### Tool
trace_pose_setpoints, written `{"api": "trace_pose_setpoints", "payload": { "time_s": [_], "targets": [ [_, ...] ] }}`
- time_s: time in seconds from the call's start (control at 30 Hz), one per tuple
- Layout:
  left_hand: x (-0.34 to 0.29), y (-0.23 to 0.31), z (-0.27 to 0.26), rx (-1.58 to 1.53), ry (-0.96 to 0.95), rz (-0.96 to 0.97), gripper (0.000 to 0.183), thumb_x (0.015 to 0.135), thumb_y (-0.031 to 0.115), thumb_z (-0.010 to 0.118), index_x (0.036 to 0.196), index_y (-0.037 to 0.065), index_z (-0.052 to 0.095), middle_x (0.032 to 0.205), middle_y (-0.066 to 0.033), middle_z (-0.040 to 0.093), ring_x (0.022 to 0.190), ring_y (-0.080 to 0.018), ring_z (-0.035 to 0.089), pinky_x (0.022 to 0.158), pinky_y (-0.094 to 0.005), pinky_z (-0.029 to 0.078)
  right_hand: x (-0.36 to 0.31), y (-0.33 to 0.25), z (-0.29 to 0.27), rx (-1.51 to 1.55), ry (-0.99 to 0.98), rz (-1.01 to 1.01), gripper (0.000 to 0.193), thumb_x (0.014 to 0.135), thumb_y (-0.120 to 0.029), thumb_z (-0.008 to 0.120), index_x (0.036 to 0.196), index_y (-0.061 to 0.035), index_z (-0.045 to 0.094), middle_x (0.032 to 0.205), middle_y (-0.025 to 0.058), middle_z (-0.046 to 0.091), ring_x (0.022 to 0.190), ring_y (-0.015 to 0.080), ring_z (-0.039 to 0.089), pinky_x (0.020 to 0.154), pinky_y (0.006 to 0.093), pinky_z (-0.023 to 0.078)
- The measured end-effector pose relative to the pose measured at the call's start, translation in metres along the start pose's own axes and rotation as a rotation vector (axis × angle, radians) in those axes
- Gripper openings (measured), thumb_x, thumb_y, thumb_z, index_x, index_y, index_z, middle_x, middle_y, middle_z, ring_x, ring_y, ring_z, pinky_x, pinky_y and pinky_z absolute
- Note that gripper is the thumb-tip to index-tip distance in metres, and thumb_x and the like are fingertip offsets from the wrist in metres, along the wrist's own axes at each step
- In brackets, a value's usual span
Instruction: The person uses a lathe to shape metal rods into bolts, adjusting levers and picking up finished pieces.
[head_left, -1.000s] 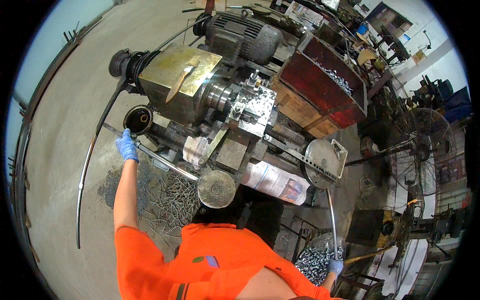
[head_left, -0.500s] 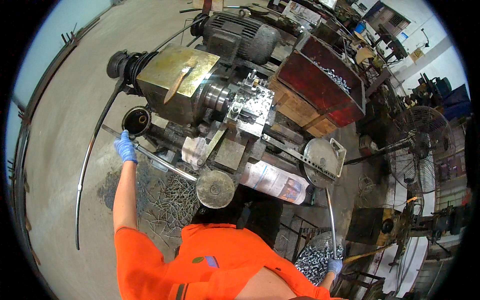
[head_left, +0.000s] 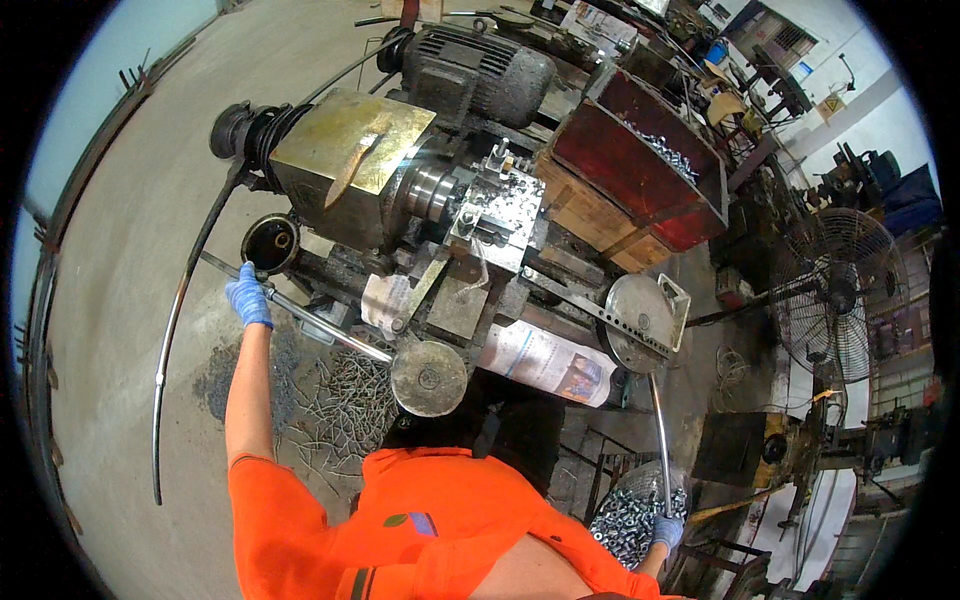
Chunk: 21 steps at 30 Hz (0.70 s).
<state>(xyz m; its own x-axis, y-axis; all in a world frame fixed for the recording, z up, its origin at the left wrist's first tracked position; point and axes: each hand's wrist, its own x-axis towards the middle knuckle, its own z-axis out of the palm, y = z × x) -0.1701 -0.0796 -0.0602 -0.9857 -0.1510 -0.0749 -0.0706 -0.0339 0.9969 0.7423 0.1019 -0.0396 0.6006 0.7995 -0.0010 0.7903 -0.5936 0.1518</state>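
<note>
My left hand [head_left: 248, 298], in a blue glove, is closed around a metal lever [head_left: 335, 335] that slopes down to a round metal disc [head_left: 429, 379] at the front of a lathe. My right hand [head_left: 667, 531], also gloved, grips the lower end of a long steel handle [head_left: 660, 430], which comes down from a larger round plate [head_left: 640, 315] on the right. Ahead of me is the lathe's chuck [head_left: 432, 193], with a shiny tool block [head_left: 497, 225] beside it. A thin pale curl [head_left: 481, 268] hangs below the block.
A brush [head_left: 352, 172] rests on the brass-coloured machine cover [head_left: 320, 130]. Behind the block stands a red bin [head_left: 620, 165] with metal parts. A basket of metal pieces [head_left: 625, 520] sits by my right hand. Shavings [head_left: 345, 400] litter the left floor; a fan [head_left: 840, 295] stands right.
The pale curl below the tool block has appeared. Both hands keep their grips on the levers, with hardly any movement. The whole view has shifted slightly.
</note>
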Motion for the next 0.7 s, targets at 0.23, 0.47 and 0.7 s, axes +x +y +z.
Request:
{"api": "trace_pose_setpoints", "payload": {
  "time_s": [0.23,0.47,0.7],
  "targets": [
    [0.003,-0.007,0.005,-0.075,-0.006,0.059,0.022,0.082,0.017,0.061,0.075,-0.003,0.057,0.059,-0.0107,0.059,0.04,-0.017,0.053,0.037,-0.0304,0.043,0.0,0.014,0.013,-0.008,0.004,-0.045,0.048,0.064,-0.041,0.069,0.087,0.0015,0.065,0.092,0.0253,0.063,0.088,0.037,0.061,0.077,0.0417,0.048],
    [-0.004,0.0,0.003,-0.081,-0.034,0.043,0.022,0.082,0.017,0.061,0.072,-0.002,0.058,0.06,-0.0081,0.058,0.043,-0.015,0.052,0.04,-0.0298,0.042,-0.034,-0.02,-0.033,0.036,-0.05,-0.079,0.057,0.069,-0.051,0.065,0.088,0.0029,0.065,0.09,0.0247,0.063,0.087,0.0396,0.061,0.077,0.045,0.049],
    [-0.008,0.006,0.005,-0.02,-0.027,0.079,0.022,0.082,0.016,0.06,0.07,-0.002,0.059,0.058,-0.0085,0.059,0.043,-0.0151,0.052,0.041,-0.0293,0.043,-0.015,0.002,0.0,0.041,-0.002,-0.105,0.036,0.068,-0.034,0.065,0.082,-0.0005,0.066,0.083,0.0248,0.063,0.081,0.0397,0.062,0.073,0.0457,0.049]
  ]
}}
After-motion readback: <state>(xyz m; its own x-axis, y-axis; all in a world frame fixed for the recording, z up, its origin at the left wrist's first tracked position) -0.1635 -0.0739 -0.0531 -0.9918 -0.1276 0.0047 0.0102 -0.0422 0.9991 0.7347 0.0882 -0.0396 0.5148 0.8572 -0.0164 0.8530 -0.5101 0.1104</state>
